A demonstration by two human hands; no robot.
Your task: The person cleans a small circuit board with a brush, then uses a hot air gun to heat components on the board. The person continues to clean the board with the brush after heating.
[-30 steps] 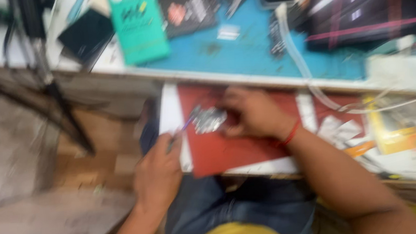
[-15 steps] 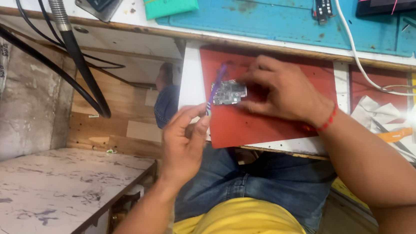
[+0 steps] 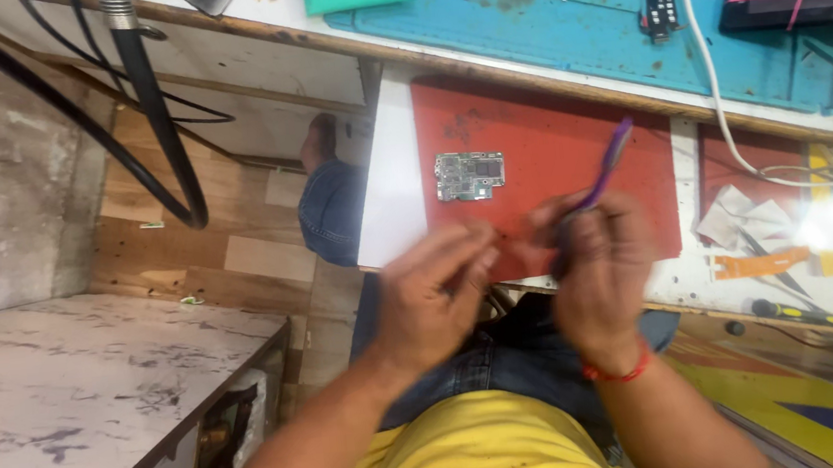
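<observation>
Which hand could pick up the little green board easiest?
Probably the left hand. It looks empty and sits just below the board on the red mat. The right hand is farther over and already holds a purple tool.

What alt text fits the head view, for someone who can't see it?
A person's right hand holds a purple tool over a red mat, while the left hand hovers beside it with fingers spread. A small circuit board lies on the mat, untouched, below a blue work mat.
</observation>
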